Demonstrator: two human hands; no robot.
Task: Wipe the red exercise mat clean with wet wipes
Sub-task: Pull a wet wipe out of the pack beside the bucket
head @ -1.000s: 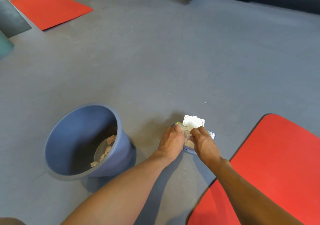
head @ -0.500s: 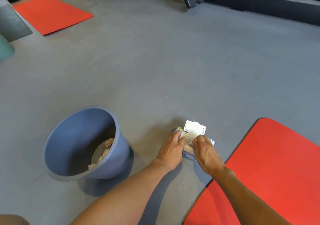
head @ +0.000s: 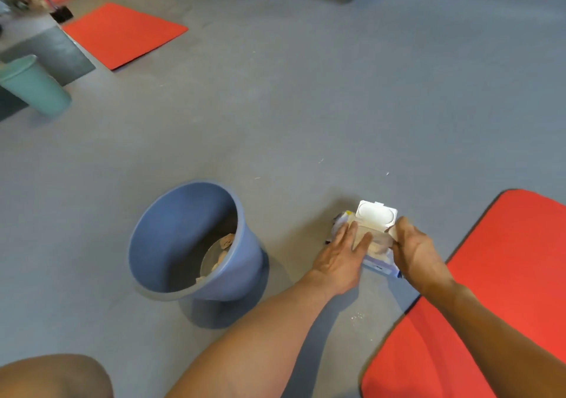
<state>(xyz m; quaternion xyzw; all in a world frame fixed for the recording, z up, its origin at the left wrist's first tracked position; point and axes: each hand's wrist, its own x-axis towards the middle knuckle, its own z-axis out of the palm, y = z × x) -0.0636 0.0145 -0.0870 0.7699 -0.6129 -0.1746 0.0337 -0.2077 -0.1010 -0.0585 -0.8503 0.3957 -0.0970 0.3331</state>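
The pack of wet wipes [head: 375,244] lies on the grey floor [head: 306,106] between the blue bucket [head: 190,241] and the red exercise mat [head: 490,290], its white lid [head: 377,214] flipped up. The left hand [head: 343,253] lies flat on it, fingers straight and together, likely to pin the pack down. The right hand [head: 413,250] pinches what looks like a wipe [head: 381,238] at the opening, though it is blurred. Used wipes sit in the bucket; the mat waits just beside the pack.

Wet-wipe pack [head: 378,262] on floor, white lid [head: 377,215] flipped open; red mat [head: 490,299] flat just right.
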